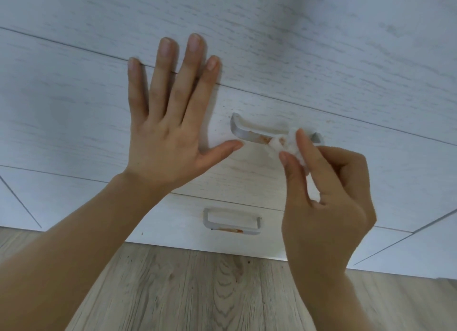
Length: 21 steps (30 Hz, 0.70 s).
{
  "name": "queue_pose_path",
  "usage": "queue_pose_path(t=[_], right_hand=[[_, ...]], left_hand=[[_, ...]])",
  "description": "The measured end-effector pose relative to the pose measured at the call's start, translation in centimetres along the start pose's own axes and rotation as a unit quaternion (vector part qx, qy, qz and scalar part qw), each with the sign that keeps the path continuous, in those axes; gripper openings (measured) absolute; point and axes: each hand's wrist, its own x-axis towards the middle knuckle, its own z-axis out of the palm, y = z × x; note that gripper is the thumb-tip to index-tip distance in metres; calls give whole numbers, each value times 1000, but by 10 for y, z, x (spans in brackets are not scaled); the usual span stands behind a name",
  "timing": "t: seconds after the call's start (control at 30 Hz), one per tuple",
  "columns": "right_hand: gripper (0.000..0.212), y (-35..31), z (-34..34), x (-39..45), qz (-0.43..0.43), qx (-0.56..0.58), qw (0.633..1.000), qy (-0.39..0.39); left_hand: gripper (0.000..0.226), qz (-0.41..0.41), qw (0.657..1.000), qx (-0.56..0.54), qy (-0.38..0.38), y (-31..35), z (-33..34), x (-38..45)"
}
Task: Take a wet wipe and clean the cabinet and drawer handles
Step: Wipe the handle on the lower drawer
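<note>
Left hand (168, 123) flat, fingers spread on drawer front (74, 123), right hand (326, 197) pinching wet wipe (289, 143) against handle (249, 133)

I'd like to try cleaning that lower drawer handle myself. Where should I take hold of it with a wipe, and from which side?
Probably pinch the straight front bar of the lower handle, coming from the front, as the right hand does with the wet wipe on the upper handle. The bar stands off the drawer, leaving a gap behind for a finger. The brown smear lies along the bar.
</note>
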Motion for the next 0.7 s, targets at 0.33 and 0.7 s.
queue_pose_path(t=[0.33,0.7], right_hand=[[20,-3,10,5,-23,25,999,14],[22,-6,8,3,0,37,999,31]], left_hand=[[96,1,1000,3,-3,-1,-3,1],[95,16,1000,-10,-17,-4,-7,-1]])
